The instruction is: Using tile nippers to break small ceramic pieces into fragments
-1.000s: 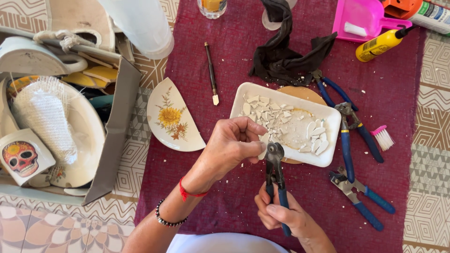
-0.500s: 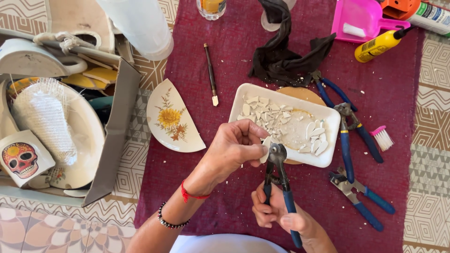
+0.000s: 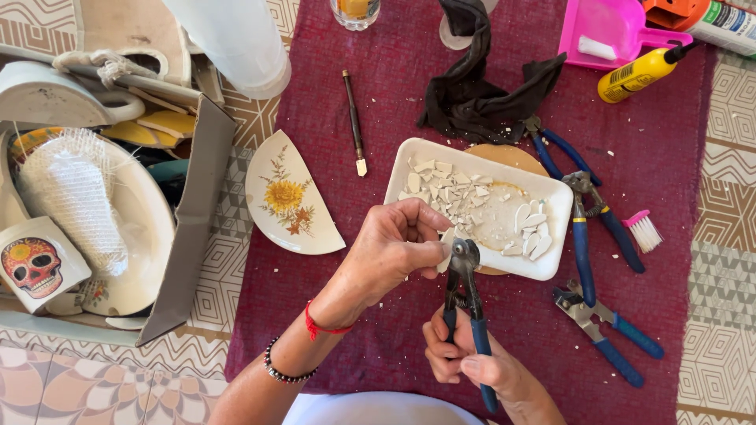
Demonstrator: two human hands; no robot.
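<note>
Over the maroon cloth (image 3: 394, 338) on the patterned worktop, left hand (image 3: 390, 252) with fingers pinched on a small white ceramic shard (image 3: 446, 250), held at the head of the nippers (image 3: 466, 303). Right hand (image 3: 472, 362) below, fingers clenched around the blue nipper handles, tool upright with its metal head touching the shard. Both poised just at the near edge of a white rectangular tray (image 3: 551, 197), heaped with pale ceramic chips and resting on a round tan disc (image 3: 512, 155). To the left of the tray, half a plate with a yellow flower (image 3: 287, 197), flat on the cloth. Beside it, a slim dark scoring tool (image 3: 353, 118). Right of the tray, two more blue-handled pliers (image 3: 587, 228) and (image 3: 606, 330), plus a small pink-handled brush (image 3: 642, 230). Farther back, a crumpled black cloth (image 3: 480, 94), a pink dustpan (image 3: 610, 31), a yellow glue bottle (image 3: 638, 75). At far left, an open box (image 3: 197, 220) packed with crockery, netting and a skull-printed mug (image 3: 35, 271). Red cord and dark bead bracelet on the left wrist.
</note>
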